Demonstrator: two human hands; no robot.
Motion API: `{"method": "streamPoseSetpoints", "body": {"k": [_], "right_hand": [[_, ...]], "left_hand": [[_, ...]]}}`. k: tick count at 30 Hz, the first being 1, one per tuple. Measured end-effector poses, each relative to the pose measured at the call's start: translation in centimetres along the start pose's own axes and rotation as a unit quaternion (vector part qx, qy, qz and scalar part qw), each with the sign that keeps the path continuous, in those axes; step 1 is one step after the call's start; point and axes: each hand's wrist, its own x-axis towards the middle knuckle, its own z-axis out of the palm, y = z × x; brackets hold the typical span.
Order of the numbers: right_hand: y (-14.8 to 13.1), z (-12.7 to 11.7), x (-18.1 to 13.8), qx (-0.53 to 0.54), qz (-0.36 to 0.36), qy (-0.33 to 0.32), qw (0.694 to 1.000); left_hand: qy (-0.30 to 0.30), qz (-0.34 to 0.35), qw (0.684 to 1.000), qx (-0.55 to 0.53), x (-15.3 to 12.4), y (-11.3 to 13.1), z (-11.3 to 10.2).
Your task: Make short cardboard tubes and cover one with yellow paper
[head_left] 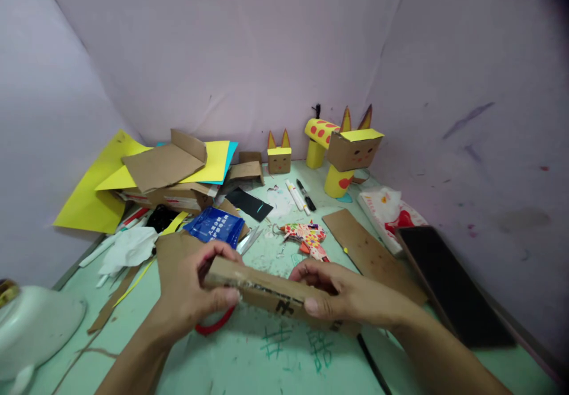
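Note:
Both my hands grip a long folded cardboard strip [267, 291] held just above the green table [267, 359]. My left hand [195, 291] pinches its left end, thumb on the front and fingers curled over the top. My right hand [342, 294] clasps its right part, thumb on the front near a black printed mark. A red loop [216, 325], perhaps a scissors handle, pokes out under my left hand. A spotted glue gun [306, 238] lies just beyond the strip.
Cardboard animal figures [353, 152] and a small cardboard head [279, 158] stand at the back. Yellow paper and cardboard scraps [164, 166] pile up at the left with a blue packet [213, 226]. A flat cardboard piece [368, 252], a dark slab [448, 282] and markers [300, 196] lie to the right.

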Motion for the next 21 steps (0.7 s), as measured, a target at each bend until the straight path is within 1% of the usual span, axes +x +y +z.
{"method": "streamPoseSetpoints", "body": {"k": [2, 4, 5, 6, 8, 10, 11, 13, 16, 21], "right_hand": [[0.1, 0.3, -0.8, -0.086, -0.029, 0.066, 0.994], [0.4, 1.2, -1.6, -0.186, -0.07, 0.128, 0.972], [0.6, 1.8, -1.9, -0.237, -0.096, 0.142, 0.956], [0.9, 2.5, -2.1, -0.285, -0.125, 0.144, 0.939], [1.4, 3.8, -2.4, -0.363, -0.183, 0.127, 0.905], [1.8, 4.8, -2.3, -0.415, -0.219, 0.135, 0.873], [2.0, 5.1, -2.2, -0.429, -0.229, 0.142, 0.862], [2.3, 5.5, -1.9, -0.433, -0.239, 0.154, 0.855], [2.5, 5.6, -1.6, -0.417, -0.243, 0.17, 0.859], [2.8, 5.9, -1.4, -0.413, -0.242, 0.19, 0.857]], "left_hand": [[0.007, 0.002, 0.994, 0.105, -2.3, -1.0, 0.1], [0.033, -0.011, 0.979, 0.203, -4.6, -2.3, 0.5], [0.044, -0.007, 0.971, 0.237, -5.5, -2.8, 0.8], [0.053, 0.009, 0.965, 0.257, -6.3, -3.3, 1.1], [0.067, 0.068, 0.957, 0.275, -7.2, -4.0, 1.8], [0.077, 0.139, 0.947, 0.28, -7.4, -4.2, 2.5], [0.08, 0.166, 0.943, 0.278, -7.3, -4.2, 2.9], [0.07, 0.202, 0.939, 0.27, -7.0, -4.3, 3.6], [0.034, 0.212, 0.938, 0.272, -6.5, -4.7, 4.3], [0.047, 0.218, 0.937, 0.268, -6.6, -5.5, 4.3]]}}
